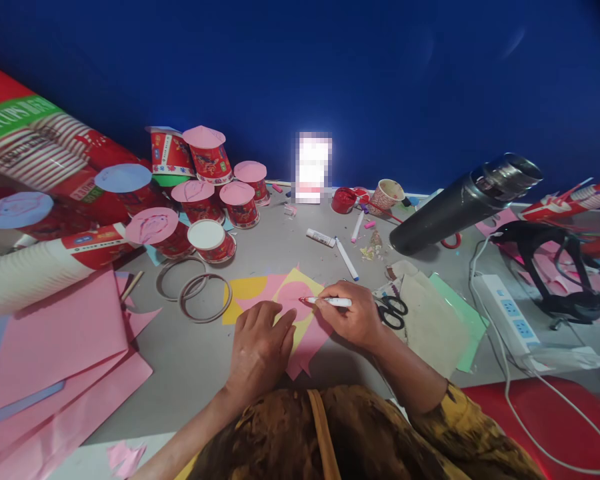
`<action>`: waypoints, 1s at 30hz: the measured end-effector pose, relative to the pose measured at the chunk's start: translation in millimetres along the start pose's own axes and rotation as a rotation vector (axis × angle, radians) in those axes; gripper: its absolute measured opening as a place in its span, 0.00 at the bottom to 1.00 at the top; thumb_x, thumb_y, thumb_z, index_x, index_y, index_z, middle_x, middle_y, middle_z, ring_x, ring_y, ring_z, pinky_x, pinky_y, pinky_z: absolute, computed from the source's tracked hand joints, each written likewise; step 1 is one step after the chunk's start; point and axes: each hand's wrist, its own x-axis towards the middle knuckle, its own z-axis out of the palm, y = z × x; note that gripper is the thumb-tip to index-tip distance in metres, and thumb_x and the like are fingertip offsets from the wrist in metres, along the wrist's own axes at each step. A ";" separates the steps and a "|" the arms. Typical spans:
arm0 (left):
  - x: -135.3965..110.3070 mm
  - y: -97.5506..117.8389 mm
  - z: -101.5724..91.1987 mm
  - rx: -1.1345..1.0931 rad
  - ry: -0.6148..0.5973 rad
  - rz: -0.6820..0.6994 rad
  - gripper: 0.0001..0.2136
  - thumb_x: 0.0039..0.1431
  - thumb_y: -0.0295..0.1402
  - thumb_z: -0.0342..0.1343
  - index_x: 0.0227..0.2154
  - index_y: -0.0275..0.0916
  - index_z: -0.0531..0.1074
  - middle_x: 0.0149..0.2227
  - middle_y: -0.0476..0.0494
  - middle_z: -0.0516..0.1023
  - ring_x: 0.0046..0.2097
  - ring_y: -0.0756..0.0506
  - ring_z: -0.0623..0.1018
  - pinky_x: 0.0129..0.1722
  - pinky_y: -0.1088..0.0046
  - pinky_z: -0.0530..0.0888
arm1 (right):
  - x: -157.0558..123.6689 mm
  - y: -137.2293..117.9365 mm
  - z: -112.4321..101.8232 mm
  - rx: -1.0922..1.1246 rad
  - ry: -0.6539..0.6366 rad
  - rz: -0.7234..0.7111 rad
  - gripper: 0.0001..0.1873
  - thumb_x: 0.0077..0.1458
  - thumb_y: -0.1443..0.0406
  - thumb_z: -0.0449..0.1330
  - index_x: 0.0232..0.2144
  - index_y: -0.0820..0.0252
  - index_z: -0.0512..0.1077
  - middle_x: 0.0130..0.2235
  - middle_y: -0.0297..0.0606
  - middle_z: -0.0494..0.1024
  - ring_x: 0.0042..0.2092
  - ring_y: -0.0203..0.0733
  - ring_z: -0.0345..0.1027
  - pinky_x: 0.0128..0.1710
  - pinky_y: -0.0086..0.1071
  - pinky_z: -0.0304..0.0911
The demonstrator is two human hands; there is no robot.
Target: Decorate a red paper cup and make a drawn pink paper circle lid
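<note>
My right hand (356, 319) is closed around a white marker (335, 302), its red tip on a round pink paper piece (295, 293). Fingers extended, my left hand (261, 341) lies on the paper and presses it down from the left. Beneath the pink round are yellow paper (247, 293) and other pink scraps (314, 347). Black-handled scissors (394, 312) lie just right of my right hand. A blue-capped marker (347, 259) and a glue stick (321, 237) rest beyond my hands.
Red paper cups with paper tops (240, 203) stand at the back left. Two grey rings (205, 319) and pink sheets (60, 333) lie left. Right are a black flask (445, 213), green paper (473, 327), a power strip (510, 313) and a black strap frame (540, 267).
</note>
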 end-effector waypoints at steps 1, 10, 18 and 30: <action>0.0 0.1 0.1 -0.004 -0.002 -0.001 0.09 0.68 0.28 0.57 0.46 0.42 0.80 0.44 0.39 0.78 0.46 0.37 0.76 0.44 0.59 0.69 | -0.2 1.1 0.1 -0.019 0.016 0.006 0.12 0.67 0.61 0.62 0.30 0.55 0.78 0.27 0.36 0.83 0.28 0.39 0.76 0.31 0.31 0.65; -0.4 0.2 0.4 -0.007 -0.005 -0.011 0.09 0.67 0.28 0.58 0.46 0.41 0.80 0.44 0.39 0.78 0.47 0.37 0.77 0.44 0.59 0.69 | -0.3 5.6 -2.1 -0.056 0.056 0.048 0.13 0.67 0.61 0.61 0.30 0.56 0.77 0.28 0.36 0.83 0.28 0.40 0.76 0.32 0.31 0.65; -0.3 -0.8 0.0 -0.006 -0.016 -0.006 0.09 0.68 0.29 0.57 0.47 0.43 0.79 0.44 0.39 0.78 0.46 0.37 0.77 0.44 0.59 0.70 | 0.8 5.0 -2.0 -0.074 0.057 0.068 0.14 0.68 0.59 0.60 0.30 0.56 0.78 0.27 0.36 0.83 0.28 0.39 0.76 0.32 0.31 0.65; 0.2 0.2 -0.5 -0.008 -0.020 -0.023 0.09 0.68 0.28 0.55 0.48 0.41 0.77 0.44 0.40 0.80 0.47 0.38 0.78 0.45 0.59 0.70 | 2.3 1.0 -6.2 -0.054 0.099 0.123 0.13 0.67 0.61 0.61 0.30 0.55 0.78 0.27 0.36 0.83 0.27 0.39 0.75 0.30 0.30 0.66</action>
